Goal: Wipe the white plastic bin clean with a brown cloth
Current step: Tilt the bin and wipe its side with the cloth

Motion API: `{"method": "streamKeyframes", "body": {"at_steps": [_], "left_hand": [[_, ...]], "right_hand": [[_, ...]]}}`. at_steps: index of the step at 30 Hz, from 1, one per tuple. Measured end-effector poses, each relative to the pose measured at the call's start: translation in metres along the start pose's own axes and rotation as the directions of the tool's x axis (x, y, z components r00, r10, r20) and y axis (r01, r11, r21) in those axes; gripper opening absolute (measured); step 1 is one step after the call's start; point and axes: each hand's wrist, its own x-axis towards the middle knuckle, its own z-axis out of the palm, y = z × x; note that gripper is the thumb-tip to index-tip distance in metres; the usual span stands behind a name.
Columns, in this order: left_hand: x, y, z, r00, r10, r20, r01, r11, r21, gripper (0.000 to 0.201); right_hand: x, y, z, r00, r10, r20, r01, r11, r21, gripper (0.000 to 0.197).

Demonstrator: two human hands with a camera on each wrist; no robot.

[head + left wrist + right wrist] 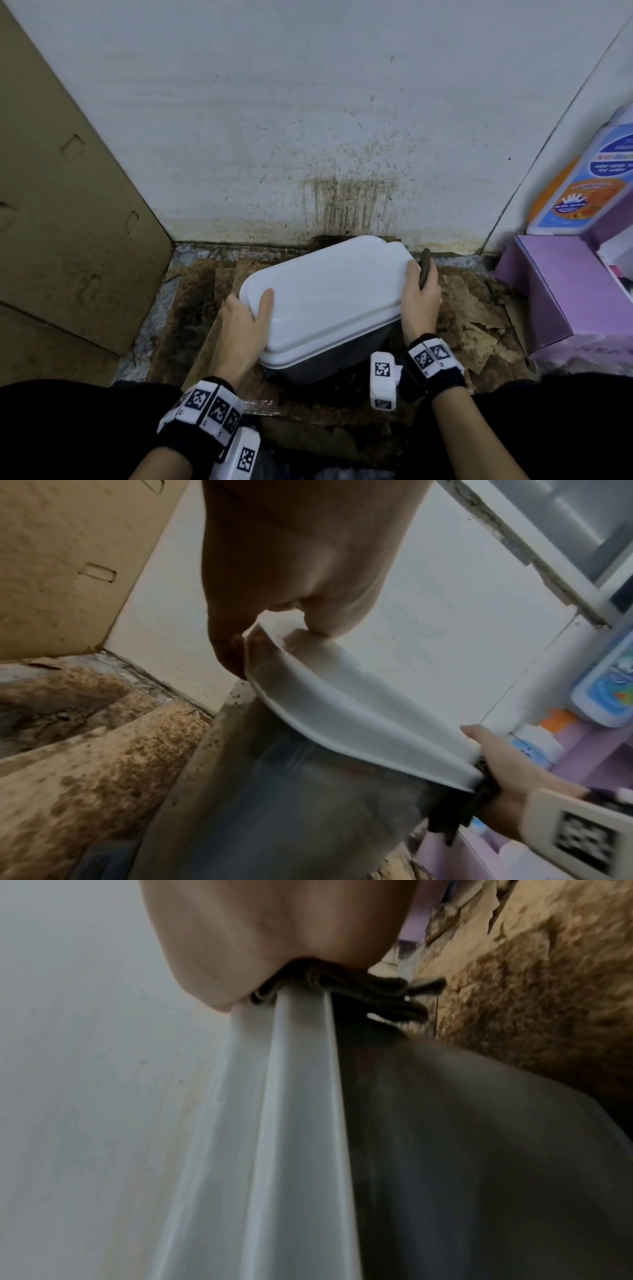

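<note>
The white plastic bin stands on the floor against the wall, with a white lid over a greyish body, and looks tilted. My left hand grips the lid's left rim, thumb on top and fingers curled under the edge. On the opposite rim, my right hand holds the dark brown cloth bunched against the edge. In the right wrist view the cloth is squeezed between the palm and the rim. The left wrist view shows the cloth hanging below the right hand.
A large cardboard box leans at the left. The wall behind the bin is splashed with brown stains. Stained, torn cardboard covers the floor. A purple box and a cleaner bottle stand close on the right.
</note>
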Motion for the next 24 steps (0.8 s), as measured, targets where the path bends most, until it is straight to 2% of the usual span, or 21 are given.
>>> {"method": "streamKeyframes", "body": {"at_steps": [2, 4, 7, 11, 15, 18, 24], "left_hand": [[-0.005, -0.003, 0.005, 1.000, -0.006, -0.011, 0.006, 1.000, 0.013, 0.082], [-0.007, -0.004, 0.007, 1.000, -0.004, -0.018, 0.004, 1.000, 0.013, 0.080], [-0.003, -0.006, 0.006, 1.000, -0.018, -0.003, 0.018, 1.000, -0.004, 0.079], [0.006, -0.005, 0.002, 1.000, 0.011, 0.004, -0.011, 1.000, -0.014, 0.076], [0.021, 0.004, -0.007, 0.996, 0.087, 0.026, -0.087, 0.996, -0.011, 0.071], [0.034, 0.012, -0.015, 0.988, 0.138, 0.075, -0.136, 0.990, -0.035, 0.065], [0.044, 0.023, -0.013, 0.971, 0.183, 0.151, -0.175, 0.982, -0.067, 0.053]], "right_hand": [[0.015, -0.002, -0.006, 0.995, -0.016, 0.099, 0.013, 1.000, 0.028, 0.067], [0.026, -0.005, -0.010, 0.982, -0.038, 0.187, 0.024, 0.997, 0.075, 0.050], [0.029, -0.010, -0.013, 0.967, -0.086, 0.242, 0.074, 0.996, 0.058, 0.033], [0.018, -0.004, -0.016, 0.980, -0.112, 0.162, 0.091, 0.987, 0.130, 0.035], [-0.003, 0.003, -0.019, 0.996, -0.092, -0.003, 0.091, 0.976, 0.198, 0.041], [-0.020, 0.003, -0.018, 0.990, -0.083, -0.112, 0.107, 0.967, 0.229, 0.039], [-0.035, 0.011, -0.019, 0.984, -0.030, -0.177, 0.075, 0.964, 0.256, 0.039]]}}
